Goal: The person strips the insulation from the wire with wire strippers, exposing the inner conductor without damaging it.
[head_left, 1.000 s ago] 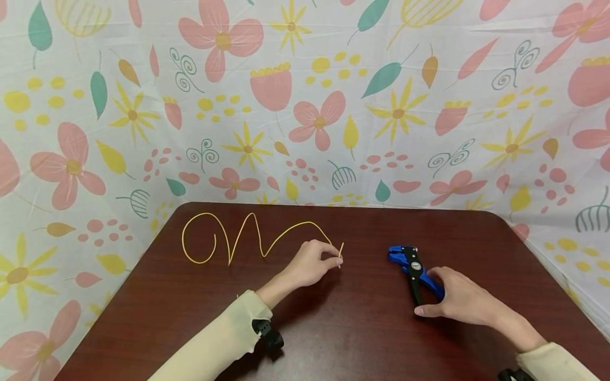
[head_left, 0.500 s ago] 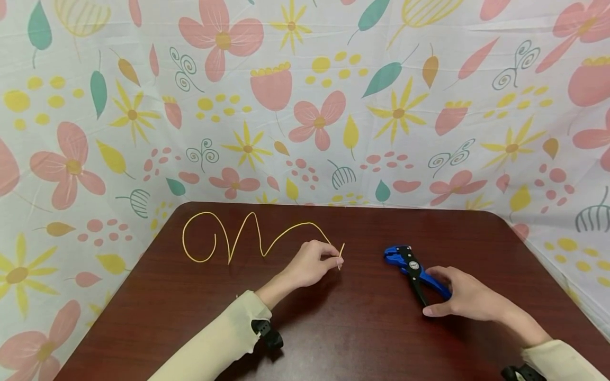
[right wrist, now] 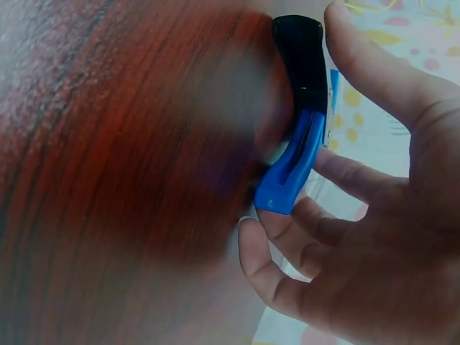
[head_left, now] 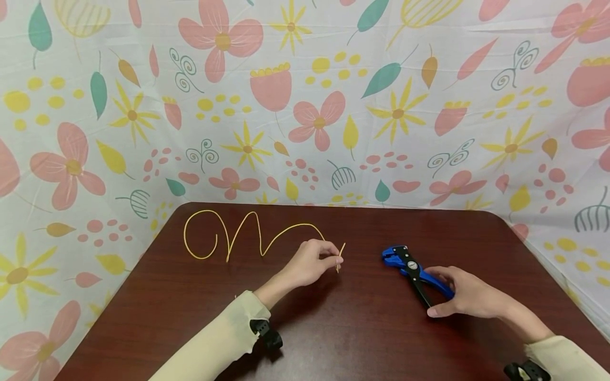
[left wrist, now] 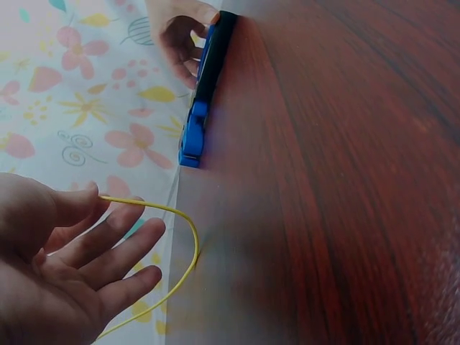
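Observation:
In the head view my left hand (head_left: 311, 263) pinches a thin yellow wire (head_left: 262, 255) near one end, between thumb and index finger. A short tip pokes up past the fingers; the rest winds leftward over the table in wavy bends. The left wrist view shows the wire (left wrist: 195, 244) curving away from the pinch, the other fingers loosely bent. To the right, my right hand (head_left: 469, 296) holds a blue and black wire stripper (head_left: 412, 266), its head pointing up-left. Fingers curl at the blue handle (right wrist: 291, 169), and the thumb lies by the black handle (right wrist: 298, 50). The handles stand spread.
A dark reddish-brown table (head_left: 352, 338) with rounded far corners lies under both hands. Behind it hangs a white cloth (head_left: 305, 132) printed with flowers and leaves. Black straps with small devices (head_left: 267, 334) sit at both wrists.
The wire stripper's head has shifted left while its handles swung right, with the right hand moving slightly right. The wire's bends have shifted a little; the left hand stays nearly still.

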`<state>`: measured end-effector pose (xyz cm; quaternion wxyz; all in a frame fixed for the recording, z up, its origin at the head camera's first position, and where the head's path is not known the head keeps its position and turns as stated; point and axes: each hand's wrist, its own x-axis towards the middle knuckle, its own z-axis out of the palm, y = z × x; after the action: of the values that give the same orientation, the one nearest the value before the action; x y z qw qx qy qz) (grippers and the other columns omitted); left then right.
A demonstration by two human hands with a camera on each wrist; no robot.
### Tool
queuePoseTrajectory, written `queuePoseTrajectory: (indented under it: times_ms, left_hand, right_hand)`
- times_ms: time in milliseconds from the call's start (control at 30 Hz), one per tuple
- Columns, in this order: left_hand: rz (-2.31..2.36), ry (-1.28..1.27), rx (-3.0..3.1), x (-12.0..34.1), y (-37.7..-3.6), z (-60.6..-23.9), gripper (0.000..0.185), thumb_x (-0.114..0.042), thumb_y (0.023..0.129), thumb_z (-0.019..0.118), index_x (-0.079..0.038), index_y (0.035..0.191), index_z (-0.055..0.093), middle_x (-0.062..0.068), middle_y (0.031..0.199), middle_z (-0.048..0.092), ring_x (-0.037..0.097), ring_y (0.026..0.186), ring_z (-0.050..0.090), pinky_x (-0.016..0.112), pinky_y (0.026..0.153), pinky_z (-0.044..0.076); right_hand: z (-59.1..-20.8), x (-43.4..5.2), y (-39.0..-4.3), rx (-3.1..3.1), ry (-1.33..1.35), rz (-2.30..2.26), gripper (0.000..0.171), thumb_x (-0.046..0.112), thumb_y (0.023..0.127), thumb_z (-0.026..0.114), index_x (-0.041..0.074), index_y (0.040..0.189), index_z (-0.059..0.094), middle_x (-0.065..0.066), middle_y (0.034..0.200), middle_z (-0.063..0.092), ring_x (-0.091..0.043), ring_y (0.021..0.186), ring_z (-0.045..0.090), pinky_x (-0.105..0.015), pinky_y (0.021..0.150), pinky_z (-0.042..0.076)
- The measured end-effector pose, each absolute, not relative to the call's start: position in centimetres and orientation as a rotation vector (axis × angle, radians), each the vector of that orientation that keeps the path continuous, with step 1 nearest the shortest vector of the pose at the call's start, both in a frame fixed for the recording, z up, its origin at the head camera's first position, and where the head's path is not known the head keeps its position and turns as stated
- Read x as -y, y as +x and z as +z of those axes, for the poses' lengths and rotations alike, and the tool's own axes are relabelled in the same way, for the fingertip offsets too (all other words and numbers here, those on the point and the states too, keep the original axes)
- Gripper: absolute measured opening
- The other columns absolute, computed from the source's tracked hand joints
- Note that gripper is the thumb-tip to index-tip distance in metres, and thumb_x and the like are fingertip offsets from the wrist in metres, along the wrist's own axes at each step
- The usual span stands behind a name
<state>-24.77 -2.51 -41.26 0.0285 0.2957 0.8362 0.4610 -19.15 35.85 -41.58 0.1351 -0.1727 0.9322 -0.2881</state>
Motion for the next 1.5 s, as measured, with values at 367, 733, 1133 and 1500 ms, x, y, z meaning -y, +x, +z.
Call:
queuePoseTrajectory:
  times_ms: [367, 733, 1133, 1500]
  left_hand:
    - [1.491, 0.884, -2.509, 2.5, -24.6, -41.1, 0.012, -0.010, 0.102, 0.071, -0.001, 0.098, 0.078, 0.005, 0.086, 0.077, 0.028, 0.085, 0.075, 0.024, 0.072, 0.050]
    - [1.550, 0.862, -2.451, 2.7, -24.4, -41.3, 0.011, -0.009, 0.103, 0.070, 0.000, 0.101, 0.076, 0.004, 0.087, 0.076, 0.030, 0.085, 0.077, 0.024, 0.072, 0.054]
    - [1.680, 0.819, -2.360, 2.9, -24.2, -41.3, 0.009, -0.004, 0.102, 0.068, 0.002, 0.099, 0.073, 0.011, 0.087, 0.075, 0.029, 0.081, 0.077, 0.041, 0.079, 0.062]
    - [1.773, 0.724, -2.248, 3.1, -23.4, -40.8, 0.007, -0.004, 0.104, 0.066, 0.000, 0.101, 0.070, 0.020, 0.083, 0.071, 0.037, 0.079, 0.077, 0.047, 0.079, 0.063]
  right_hand:
    - [-41.6, -35.6, -19.1, -2.754, -0.471, -0.757, 0.095, 0.043, 0.076, 0.095, -0.008, 0.144, 0.053, -0.022, 0.134, 0.062, -0.044, 0.121, 0.060, -0.062, 0.094, 0.052]
    - [-41.6, -35.3, -19.4, -2.745, -0.404, -0.718, 0.094, 0.044, 0.075, 0.094, -0.009, 0.141, 0.052, -0.022, 0.130, 0.064, -0.044, 0.119, 0.061, -0.063, 0.093, 0.052]
    - [-42.3, -34.6, -18.7, -2.922, -0.431, -0.649, 0.091, 0.038, 0.063, 0.096, -0.006, 0.133, 0.060, -0.018, 0.118, 0.057, -0.029, 0.100, 0.055, -0.045, 0.079, 0.051]
    - [-42.9, -34.1, -18.4, -2.873, -0.393, -0.873, 0.075, 0.027, 0.065, 0.096, 0.003, 0.124, 0.057, -0.001, 0.082, 0.053, -0.010, 0.070, 0.048, -0.027, 0.059, 0.036]
